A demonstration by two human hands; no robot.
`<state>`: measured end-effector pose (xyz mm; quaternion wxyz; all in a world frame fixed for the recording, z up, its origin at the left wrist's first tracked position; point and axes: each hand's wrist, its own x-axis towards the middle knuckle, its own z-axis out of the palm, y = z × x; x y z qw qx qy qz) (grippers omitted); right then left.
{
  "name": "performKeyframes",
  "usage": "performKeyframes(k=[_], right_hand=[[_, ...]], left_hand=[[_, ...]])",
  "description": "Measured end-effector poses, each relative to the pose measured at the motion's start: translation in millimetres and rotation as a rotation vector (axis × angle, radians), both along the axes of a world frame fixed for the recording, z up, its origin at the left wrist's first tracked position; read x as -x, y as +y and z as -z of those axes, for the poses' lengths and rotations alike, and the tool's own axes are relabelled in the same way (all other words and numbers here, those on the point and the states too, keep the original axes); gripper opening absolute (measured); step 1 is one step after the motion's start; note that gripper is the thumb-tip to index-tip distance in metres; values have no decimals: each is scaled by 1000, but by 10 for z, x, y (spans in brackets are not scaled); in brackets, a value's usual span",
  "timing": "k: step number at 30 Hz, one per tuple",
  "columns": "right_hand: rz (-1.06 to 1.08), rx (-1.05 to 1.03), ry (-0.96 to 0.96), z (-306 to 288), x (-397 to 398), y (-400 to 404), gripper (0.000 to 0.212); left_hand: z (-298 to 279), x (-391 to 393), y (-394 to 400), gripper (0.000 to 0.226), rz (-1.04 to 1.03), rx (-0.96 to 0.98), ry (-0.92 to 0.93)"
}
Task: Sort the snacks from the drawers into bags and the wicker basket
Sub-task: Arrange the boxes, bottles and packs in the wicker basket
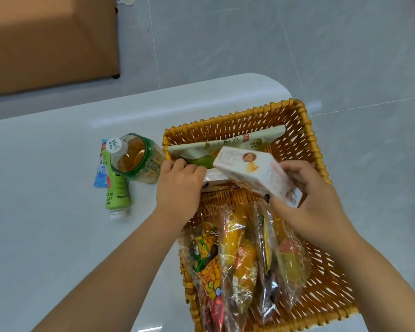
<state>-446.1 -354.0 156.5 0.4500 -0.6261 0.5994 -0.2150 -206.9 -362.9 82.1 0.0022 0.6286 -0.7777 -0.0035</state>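
Box label blurred, perhaps pastry, in right hand

This looks like a room in a home, probably a living or dining area. A glossy white table with a rounded corner stands on a floor of large pale grey tiles with thin joints. At the far left there is a brown wooden piece of furniture on small dark feet. On the table are household things: a wicker basket filled with packed snacks, a tea bottle just left of it, and a green bottle lying on its side.
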Motion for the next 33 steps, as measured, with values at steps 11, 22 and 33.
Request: performKeyframes(k=[11,22,33], right_hand=[[-580,31,501,113,-442,-311,59],[-763,115,584,545,-846,-313,63],[-171,-204,617,679,-719,-127,101]], left_hand=[[-207,-235,-282,21,30,-277,-127],[-215,-178,-294,22,-24,-308,-120],[-177,-194,-228,24,14,-269,-69]])
